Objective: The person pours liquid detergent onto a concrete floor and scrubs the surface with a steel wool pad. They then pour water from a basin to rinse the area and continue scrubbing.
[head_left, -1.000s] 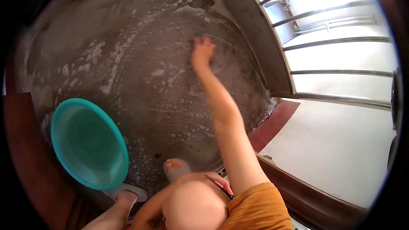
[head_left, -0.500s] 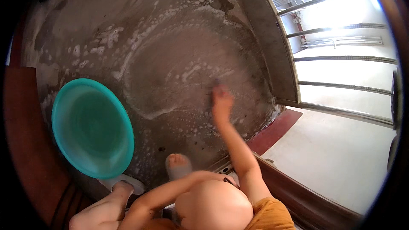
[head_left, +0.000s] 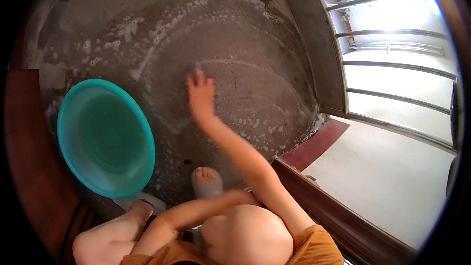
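My right hand [head_left: 201, 99] reaches far over the wet grey floor [head_left: 245, 81], blurred by motion. Its fingers bend apart over a dark patch that moves along with the hand; what lies under them cannot be made out. My left forearm [head_left: 201, 213] crosses in front of my bent knee, and the left hand is hidden behind my right arm. White suds [head_left: 159, 34] streak the floor in wide arcs around the right hand. Left of that hand stands a teal plastic basin [head_left: 105, 140], with what looks like some water in it.
My sandalled feet [head_left: 207, 181] rest near the basin's lower right. Metal railing bars [head_left: 397, 66] on a raised ledge [head_left: 314, 44] bound the right side. A dark red strip [head_left: 319, 142] and a brown frame [head_left: 338, 211] run at lower right; a reddish-brown panel [head_left: 29, 137] is at left.
My right hand has swept left across the floor, toward the basin. The suds it passed are smeared into a thin arc. The view has shifted slightly; the basin stays put.
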Available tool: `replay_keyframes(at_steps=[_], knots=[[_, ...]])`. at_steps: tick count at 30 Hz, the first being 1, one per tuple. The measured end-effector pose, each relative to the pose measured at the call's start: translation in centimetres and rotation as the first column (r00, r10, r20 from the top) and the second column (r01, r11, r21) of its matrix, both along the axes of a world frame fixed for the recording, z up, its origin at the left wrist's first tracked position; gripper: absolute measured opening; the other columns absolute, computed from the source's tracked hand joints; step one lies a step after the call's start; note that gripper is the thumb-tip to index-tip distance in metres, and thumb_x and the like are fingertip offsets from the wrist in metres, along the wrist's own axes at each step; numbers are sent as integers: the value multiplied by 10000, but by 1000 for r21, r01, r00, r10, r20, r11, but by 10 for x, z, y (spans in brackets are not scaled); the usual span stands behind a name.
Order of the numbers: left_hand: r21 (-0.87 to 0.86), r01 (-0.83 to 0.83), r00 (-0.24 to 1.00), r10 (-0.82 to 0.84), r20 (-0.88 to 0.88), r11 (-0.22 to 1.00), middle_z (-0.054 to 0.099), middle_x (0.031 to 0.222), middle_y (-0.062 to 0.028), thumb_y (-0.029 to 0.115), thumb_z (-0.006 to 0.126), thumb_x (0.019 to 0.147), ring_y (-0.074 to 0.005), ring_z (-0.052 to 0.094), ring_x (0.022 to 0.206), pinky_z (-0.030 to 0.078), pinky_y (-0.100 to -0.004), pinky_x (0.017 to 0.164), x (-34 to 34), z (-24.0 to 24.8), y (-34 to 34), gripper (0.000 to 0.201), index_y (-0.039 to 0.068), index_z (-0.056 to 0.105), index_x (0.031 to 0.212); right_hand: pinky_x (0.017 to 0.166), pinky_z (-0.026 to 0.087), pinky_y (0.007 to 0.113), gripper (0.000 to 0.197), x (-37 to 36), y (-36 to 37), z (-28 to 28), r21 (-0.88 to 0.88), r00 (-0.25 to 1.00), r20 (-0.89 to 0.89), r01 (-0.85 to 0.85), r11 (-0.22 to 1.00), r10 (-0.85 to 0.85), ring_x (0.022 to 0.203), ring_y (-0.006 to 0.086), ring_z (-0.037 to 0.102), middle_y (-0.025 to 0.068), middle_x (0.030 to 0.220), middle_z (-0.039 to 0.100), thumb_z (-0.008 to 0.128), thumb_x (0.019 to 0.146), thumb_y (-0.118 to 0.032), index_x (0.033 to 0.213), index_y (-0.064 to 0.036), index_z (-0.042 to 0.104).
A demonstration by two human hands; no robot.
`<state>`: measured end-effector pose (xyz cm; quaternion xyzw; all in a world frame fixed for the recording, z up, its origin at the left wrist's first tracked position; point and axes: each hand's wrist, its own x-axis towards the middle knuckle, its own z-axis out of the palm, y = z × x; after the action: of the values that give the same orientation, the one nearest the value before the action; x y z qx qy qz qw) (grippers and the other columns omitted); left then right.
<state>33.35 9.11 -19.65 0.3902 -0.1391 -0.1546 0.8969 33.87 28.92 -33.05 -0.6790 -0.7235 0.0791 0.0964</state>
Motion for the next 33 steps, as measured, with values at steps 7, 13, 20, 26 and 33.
replay_keyframes(at_steps=[7, 13, 20, 26, 33], knots=[[-179, 12, 990, 13, 139, 984, 600, 1196, -101, 195, 542, 891, -200, 569, 1079, 448, -329, 892, 21, -9, 4, 342, 48, 590, 1196, 885, 438, 397, 406, 23, -155, 4, -130, 909, -256, -369, 920, 329, 1080, 314, 475, 136, 1406, 379, 547, 775, -45, 1179, -80, 565], [-248, 37, 984, 9, 180, 968, 605, 1184, -102, 206, 543, 891, -198, 569, 1072, 445, -326, 892, 17, -10, 9, 343, 39, 594, 1186, 890, 390, 450, 418, 237, -219, -20, -5, 750, 339, 605, 796, -568, 1049, 407, 463, 232, 1277, 427, 500, 855, -60, 1273, -51, 475], [-269, 63, 978, -5, 210, 961, 611, 1169, -104, 220, 545, 891, -195, 570, 1064, 442, -321, 892, 20, -4, 2, 346, 29, 598, 1174, 866, 391, 444, 355, 251, -139, -45, 9, 527, 12, 850, 527, -850, 1046, 390, 472, 249, 1167, 471, 525, 863, -127, 1206, -36, 510], [-280, 99, 973, -34, 229, 955, 617, 1156, -105, 232, 547, 892, -193, 571, 1056, 439, -317, 893, 35, -8, -4, 349, 20, 602, 1164, 927, 403, 426, 460, 88, -105, 4, -89, 993, -59, -103, 991, 98, 1080, 355, 464, 152, 1376, 381, 511, 770, 5, 1221, -85, 522], [-312, 105, 971, -30, 237, 944, 623, 1141, -107, 246, 549, 892, -191, 572, 1048, 435, -313, 893, 53, -15, -5, 356, 10, 607, 1153, 924, 397, 459, 439, 260, -159, -12, -46, 925, 278, 282, 958, -259, 1161, 360, 470, 190, 1325, 458, 490, 822, -25, 1256, -85, 510]])
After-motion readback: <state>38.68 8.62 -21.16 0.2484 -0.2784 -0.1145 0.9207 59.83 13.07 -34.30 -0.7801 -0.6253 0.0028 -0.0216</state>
